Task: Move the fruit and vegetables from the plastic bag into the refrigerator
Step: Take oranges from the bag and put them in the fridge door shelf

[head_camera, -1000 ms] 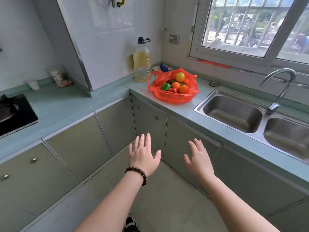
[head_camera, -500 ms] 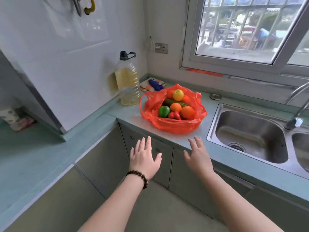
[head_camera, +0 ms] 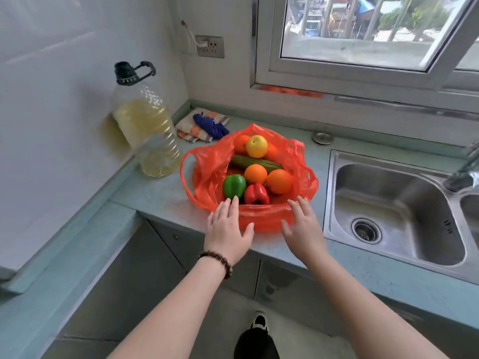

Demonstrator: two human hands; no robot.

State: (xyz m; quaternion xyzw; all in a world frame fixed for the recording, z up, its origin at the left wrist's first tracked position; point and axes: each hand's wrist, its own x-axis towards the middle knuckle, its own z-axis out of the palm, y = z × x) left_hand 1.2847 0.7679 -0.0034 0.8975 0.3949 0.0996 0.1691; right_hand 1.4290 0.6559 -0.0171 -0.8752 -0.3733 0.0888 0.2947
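An open red plastic bag (head_camera: 207,174) lies on the pale green countertop (head_camera: 155,195). Inside it I see a green pepper (head_camera: 234,186), a red pepper (head_camera: 256,194), a cucumber (head_camera: 255,162), a yellow fruit (head_camera: 256,146) and several oranges (head_camera: 279,181). My left hand (head_camera: 226,229), with a bead bracelet on the wrist, hovers flat at the bag's near left edge, fingertips by the green pepper. At the near right edge of the bag my right hand (head_camera: 302,226) is spread the same way. Both hands hold nothing. No refrigerator is in view.
A large oil bottle (head_camera: 146,133) stands left of the bag against the white wall. Folded cloths and a blue glove (head_camera: 204,124) lie behind. A steel double sink (head_camera: 394,208) sits to the right, below a window. Cabinet doors (head_camera: 160,268) run under the counter.
I have stepped closer to the counter. Both hands moved forward from in front of the cabinets to the bag's near edge, still flat and holding nothing.
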